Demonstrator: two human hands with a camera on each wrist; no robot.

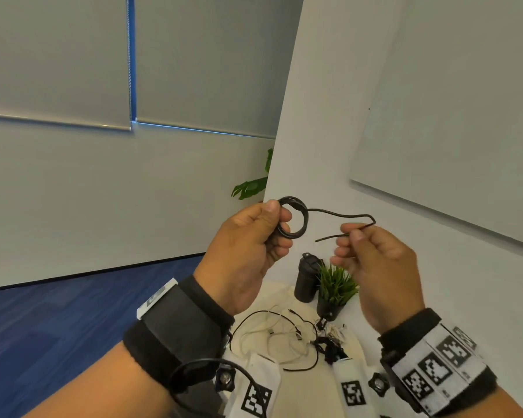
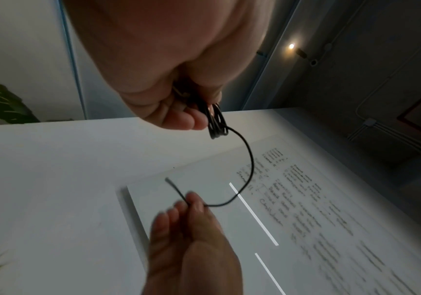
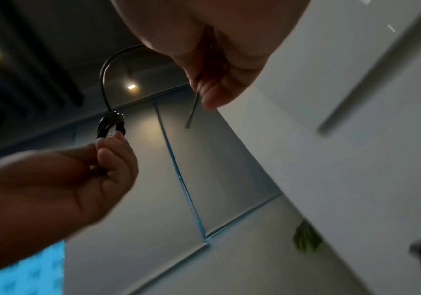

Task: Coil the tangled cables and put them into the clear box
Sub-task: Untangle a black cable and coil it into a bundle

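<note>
Black cable (image 1: 296, 220), thin, round section: partly wound into a small tight coil of several turns, held up in the air well above the table (image 1: 372, 351).

Left hand (image 1: 248, 251): fingers curled round the coil, thumb pressed over its top. The left wrist view shows the turns bunched between thumb and fingers.

Right hand (image 1: 378, 263): thumb and forefinger pinch the loose tail close to its end; the other fingers are loosely bent. A short stub pokes out past the pinch, and a wavy span runs between the two hands.

Step in hand, by judgement: winding the last length onto the coil. Done well, the right hand would lay the tail round the same circle as the existing turns, the left thumb lifting only enough to take each turn, then clamping again. The kink near the right hand likely wants smoothing first. The stub could be tucked under a turn so the coil does not spring open.

Remaining cables (image 1: 284, 339): white and black, loose and tangled, lying on the table beside a black bottle (image 1: 307, 276) and a small potted plant (image 1: 335, 289). Clear box: not seen in any view.

Writing: square black-and-white coded markers on the wristbands (image 1: 435, 366) and on white pieces at the table's near edge; no words legible. The whiteboard (image 2: 305, 199) carries handwriting, too blurred to read. No brand visible.
</note>
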